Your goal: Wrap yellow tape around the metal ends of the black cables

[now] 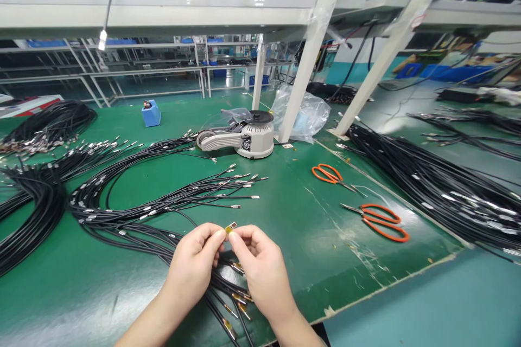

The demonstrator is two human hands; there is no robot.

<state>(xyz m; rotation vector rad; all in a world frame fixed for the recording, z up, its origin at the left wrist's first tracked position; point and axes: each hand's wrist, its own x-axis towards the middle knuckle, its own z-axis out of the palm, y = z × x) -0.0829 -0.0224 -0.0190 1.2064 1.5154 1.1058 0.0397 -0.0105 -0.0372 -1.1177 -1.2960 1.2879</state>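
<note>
My left hand and my right hand meet at the front of the bench, thumbs and forefingers pinched around a cable connector. Its metal tip sticks up between the fingertips, with amber tape wrapped just below it. The cable under that connector is hidden by my hands. Beneath them lie black cables whose ends carry metal connectors, several with amber tape. Behind my hands a bundle of black cables spreads its bare silver connectors toward the right.
A grey tape dispenser stands at the back beside a white post. Two orange-handled scissors lie to the right. A small blue holder sits back left. More black cable bundles lie at both sides.
</note>
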